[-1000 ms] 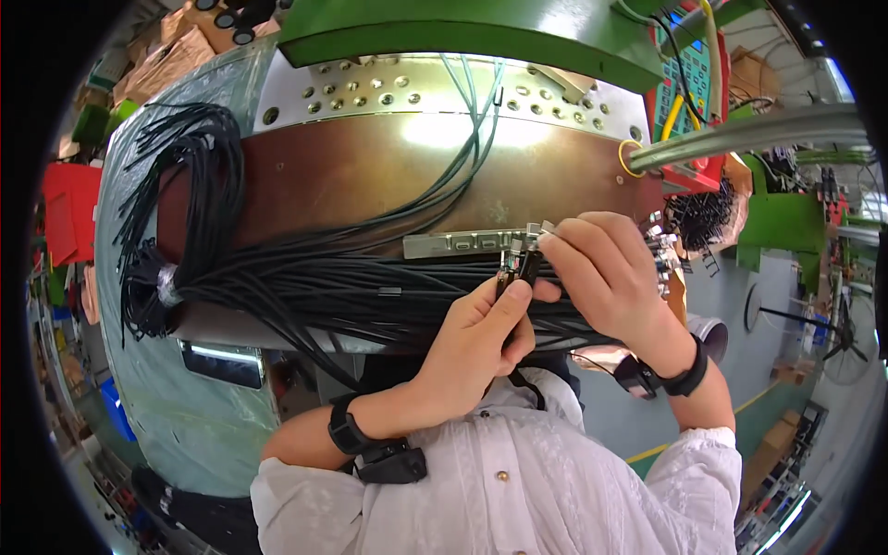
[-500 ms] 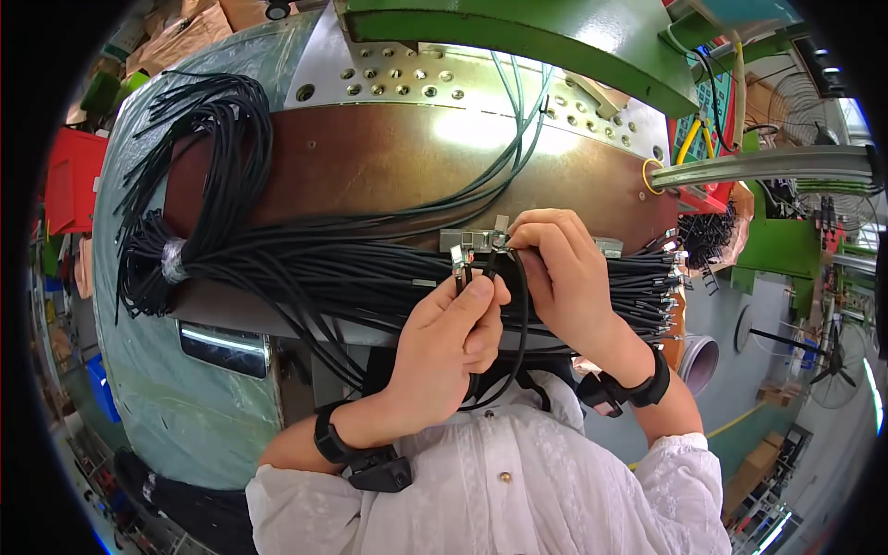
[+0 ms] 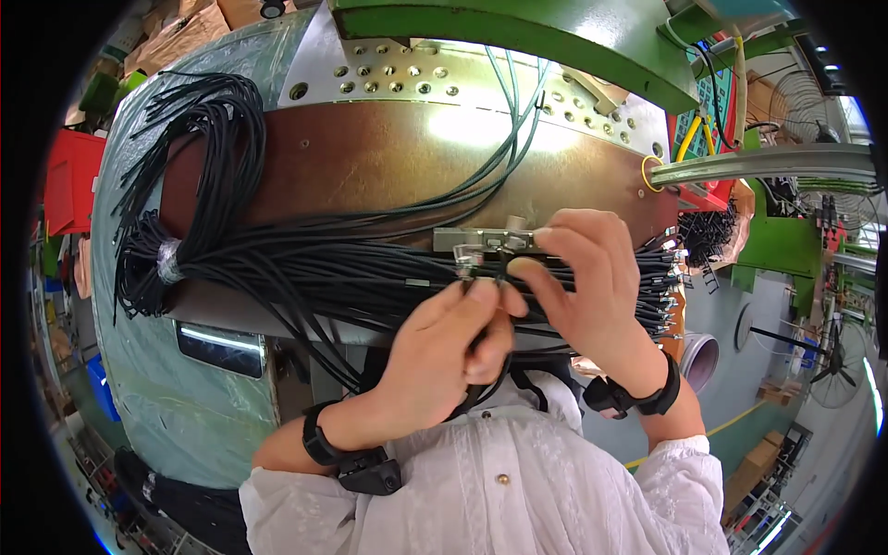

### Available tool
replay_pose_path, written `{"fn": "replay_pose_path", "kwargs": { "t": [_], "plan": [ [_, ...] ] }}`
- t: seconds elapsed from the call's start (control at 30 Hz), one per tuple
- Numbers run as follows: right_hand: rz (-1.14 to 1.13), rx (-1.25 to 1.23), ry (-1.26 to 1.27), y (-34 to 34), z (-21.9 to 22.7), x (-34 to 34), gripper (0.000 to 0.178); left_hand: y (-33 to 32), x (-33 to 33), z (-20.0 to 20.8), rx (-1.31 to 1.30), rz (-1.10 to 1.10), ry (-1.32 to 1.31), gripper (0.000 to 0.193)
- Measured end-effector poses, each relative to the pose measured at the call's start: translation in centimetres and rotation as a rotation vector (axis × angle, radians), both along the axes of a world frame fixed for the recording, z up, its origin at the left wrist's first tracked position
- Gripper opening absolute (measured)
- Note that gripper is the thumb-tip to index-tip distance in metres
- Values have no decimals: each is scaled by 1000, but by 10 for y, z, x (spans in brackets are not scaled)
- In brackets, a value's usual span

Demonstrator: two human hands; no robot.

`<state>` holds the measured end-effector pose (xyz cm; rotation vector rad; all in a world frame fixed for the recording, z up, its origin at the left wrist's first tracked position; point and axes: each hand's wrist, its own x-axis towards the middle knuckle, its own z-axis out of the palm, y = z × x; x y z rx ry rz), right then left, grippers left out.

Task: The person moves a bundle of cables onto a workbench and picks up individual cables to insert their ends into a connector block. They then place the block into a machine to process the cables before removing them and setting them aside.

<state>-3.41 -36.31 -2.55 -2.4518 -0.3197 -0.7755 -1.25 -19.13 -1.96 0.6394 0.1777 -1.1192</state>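
Left hand (image 3: 444,347) pinches black cable (image 3: 481,370), fingertips pressed together just below metal fixture (image 3: 486,240). Right hand (image 3: 587,287) pinches cable end at fixture, directly above-right of left grip. Cable bundle (image 3: 305,273) runs left-right; right hand nearer fixture.

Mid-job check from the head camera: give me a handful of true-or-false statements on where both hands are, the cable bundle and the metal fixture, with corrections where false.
1. Both hands meet at the small metal fixture. True.
2. The black cable bundle is bound with red tape at its left end. False: the wrap there is clear or silvery.
3. The left hand pinches a black cable just below the fixture. True.
4. The right hand rests on the green machine housing. False: it is at the fixture, fingers on it.
5. Each wrist carries a black band. True.
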Motion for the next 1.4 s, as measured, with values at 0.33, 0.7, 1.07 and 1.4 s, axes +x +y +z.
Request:
{"fn": "replay_pose_path", "kwargs": {
  "t": [0.33, 0.7, 1.07, 1.4],
  "plan": [
    [133, -66, 149, -17, -4, -1, 24, 7, 8, 17, 259, -210, -479, 41],
    [207, -105, 361, -23, 2, 10, 29, -3, 15, 6, 83, -281, -149, 43],
    [-46, 209, 237, -39, -21, -21, 18, -15, 31, 29, 218, -548, -429, 46],
    [-6, 185, 399, -43, -11, -14, 15, -31, 34, 22, 235, -622, -202, 46]
  ]
}}
